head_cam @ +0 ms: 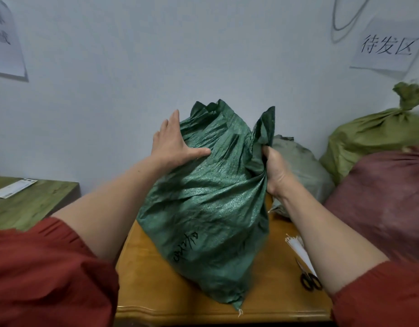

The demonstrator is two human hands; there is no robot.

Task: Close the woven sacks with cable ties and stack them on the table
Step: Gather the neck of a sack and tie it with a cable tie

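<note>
Sack: dark green woven sack (pixel 208 204), crinkled, black handwriting low on its front, mouth ungathered, standing on the wooden table (pixel 156 291).
Left hand (pixel 173 142): spread flat against the sack's upper side.
Right hand (pixel 277 171): fisted around bunched fabric at the sack's right edge.
Cable ties (pixel 298 246): white bundle lying on the table, right of the sack.

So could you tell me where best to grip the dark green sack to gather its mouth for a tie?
Probably just below the open mouth of the dark green sack, from both sides. The fabric there is loose and pleated; the right hand already bunches one edge, while the left hand lies flat against it.
</note>
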